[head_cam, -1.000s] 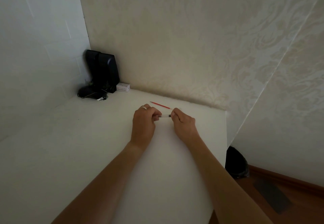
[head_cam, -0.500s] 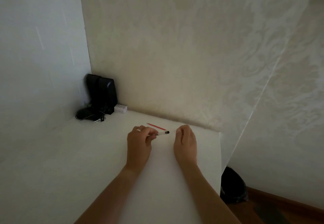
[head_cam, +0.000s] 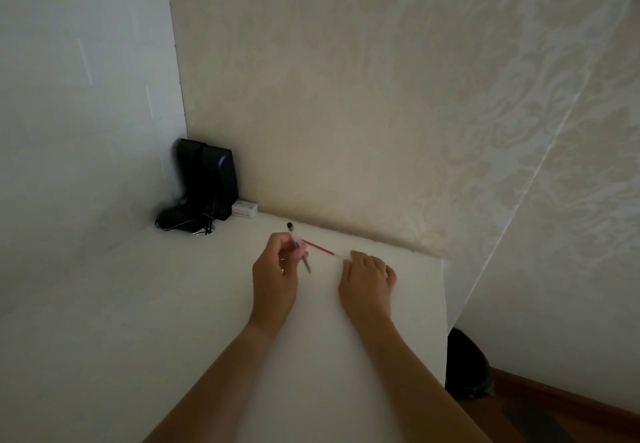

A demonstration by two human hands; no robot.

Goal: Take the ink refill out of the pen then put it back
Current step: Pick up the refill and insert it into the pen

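left grip pinches clear plastic pen barrel | right grip spread flat beside thin red ink refill on white surface | risk: refill rolls off, or misses barrel's narrow mouth

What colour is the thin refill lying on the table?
Red; the refill shows in the head view, between the two hands.

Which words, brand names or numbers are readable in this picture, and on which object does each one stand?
None can be read.
small white box by the black speakers: faint reddish print, too small and blurred to read.
pen in the left hand: no marking visible.
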